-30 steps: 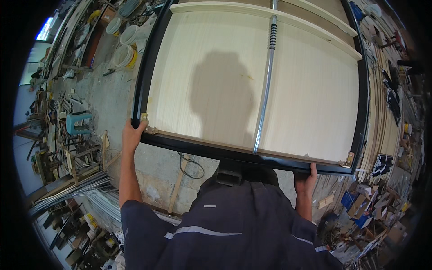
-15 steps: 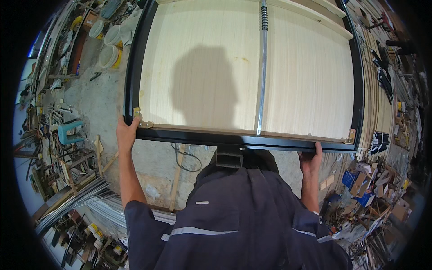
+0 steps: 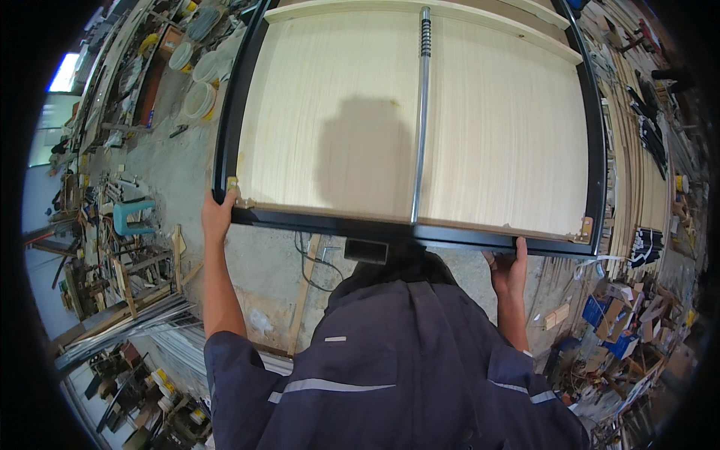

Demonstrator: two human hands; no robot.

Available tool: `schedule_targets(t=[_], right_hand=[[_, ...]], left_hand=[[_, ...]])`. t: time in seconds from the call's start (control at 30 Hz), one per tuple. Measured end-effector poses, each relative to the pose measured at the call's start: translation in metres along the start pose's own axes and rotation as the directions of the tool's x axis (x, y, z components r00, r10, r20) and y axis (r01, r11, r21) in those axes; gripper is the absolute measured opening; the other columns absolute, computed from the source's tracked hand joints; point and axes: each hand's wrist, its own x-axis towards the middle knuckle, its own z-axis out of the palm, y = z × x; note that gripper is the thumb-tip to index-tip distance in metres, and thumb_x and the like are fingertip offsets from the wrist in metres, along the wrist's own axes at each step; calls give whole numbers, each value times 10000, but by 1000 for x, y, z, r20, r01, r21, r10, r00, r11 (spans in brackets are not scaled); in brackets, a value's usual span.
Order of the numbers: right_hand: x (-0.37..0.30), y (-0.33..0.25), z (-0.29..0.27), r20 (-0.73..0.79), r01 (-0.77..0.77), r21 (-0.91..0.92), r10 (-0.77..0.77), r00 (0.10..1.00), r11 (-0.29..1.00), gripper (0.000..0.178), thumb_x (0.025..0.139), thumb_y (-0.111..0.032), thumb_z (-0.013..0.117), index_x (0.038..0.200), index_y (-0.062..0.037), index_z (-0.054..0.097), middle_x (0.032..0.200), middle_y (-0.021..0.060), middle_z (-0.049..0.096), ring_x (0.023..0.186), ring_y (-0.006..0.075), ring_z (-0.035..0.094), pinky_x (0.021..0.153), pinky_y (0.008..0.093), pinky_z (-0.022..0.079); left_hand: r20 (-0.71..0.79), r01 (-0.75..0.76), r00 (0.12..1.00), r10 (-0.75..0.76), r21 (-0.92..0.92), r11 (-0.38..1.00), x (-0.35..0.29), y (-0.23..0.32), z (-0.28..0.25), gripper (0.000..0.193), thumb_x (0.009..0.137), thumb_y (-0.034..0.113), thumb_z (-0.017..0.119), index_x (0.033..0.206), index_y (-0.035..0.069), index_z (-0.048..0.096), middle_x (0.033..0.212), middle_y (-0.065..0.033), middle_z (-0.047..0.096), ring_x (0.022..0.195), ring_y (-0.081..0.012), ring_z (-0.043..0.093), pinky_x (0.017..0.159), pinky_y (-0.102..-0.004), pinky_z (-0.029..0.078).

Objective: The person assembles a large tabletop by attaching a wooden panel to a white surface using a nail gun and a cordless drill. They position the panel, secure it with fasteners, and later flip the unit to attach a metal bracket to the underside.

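Observation:
A large black-framed panel (image 3: 315,220) with pale wooden boards inside lies in front of me, its far end cut off by the top of the picture. A shiny metal rod (image 3: 421,127) with a coil spring near its far end runs lengthwise over the boards. My left hand (image 3: 219,213) is closed around the frame's near left corner, beside a small brass-coloured bracket (image 3: 232,184). Toward the right of the near edge, my right hand (image 3: 511,270) grips the frame from below, thumb against its front face. A similar bracket (image 3: 585,227) sits in the near right corner.
Beyond the frame's left side stand several white buckets (image 3: 199,100) and a teal stool (image 3: 134,217). Long wooden strips (image 3: 624,150) lie to the right, with cardboard boxes (image 3: 616,313) nearer me. Metal lengths (image 3: 142,330) are heaped at the lower left. A dark cable (image 3: 309,271) lies on the floor.
The surroundings on the left have shifted rightward in view, and the rod's near end now appears farther left. The head-shaped shadow has moved right and nearer. Both hands keep their grip.

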Motion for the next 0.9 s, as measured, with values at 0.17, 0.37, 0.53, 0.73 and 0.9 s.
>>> schedule_targets(t=[0.17, 0.37, 0.53, 0.73, 0.9], right_hand=[[-4, -2, -20, 136, -44, -78, 55, 989, 996, 571, 997, -514, 578, 1378, -94, 516, 1336, 112, 595, 1227, 310, 597, 996, 498, 513], [-45, 2, -28, 233, -26, -362, 118, 965, 932, 420, 1018, -288, 604, 1298, 17, 536, 1200, 194, 669, 1033, 330, 695, 924, 472, 567], [-93, 39, 5, 318, 40, -462, 123, 940, 886, 303, 1010, -125, 599, 1294, -20, 582, 1130, 211, 691, 915, 289, 721, 824, 401, 592], [-140, 80, 142, 605, 275, -533, 133, 785, 800, 321, 966, 2, 579, 1285, 26, 572, 1104, 189, 701, 951, 244, 705, 862, 366, 575], [-167, 146, 269, 736, 525, -554, 84, 672, 647, 306, 961, -16, 615, 1263, 28, 587, 1140, 131, 712, 1018, 182, 679, 893, 323, 546]], left_hand=[[-34, 53, 998, -48, 152, 987, 0, 12, 10, 630, 878, 469, 701, 1210, -57, 601, 1130, -317, 677, 1064, -484, 647, 906, -503, 502], [-149, 61, 988, -39, 142, 988, -2, 6, 18, 659, 873, 527, 675, 1212, -31, 587, 1129, -301, 681, 1057, -473, 655, 907, -520, 508], [-167, 88, 983, -70, 103, 991, -11, 12, 10, 613, 886, 535, 658, 1127, -27, 608, 1076, -296, 693, 1017, -483, 660, 879, -538, 509], [-179, -36, 984, 21, -82, 996, -12, -8, 15, 548, 952, 511, 613, 1097, -17, 626, 1024, -290, 690, 981, -500, 646, 843, -550, 498], [-288, -313, 936, 203, -414, 855, -54, -56, -6, 345, 1023, 311, 574, 1136, -8, 646, 1048, -248, 658, 1006, -455, 591, 882, -507, 466]])
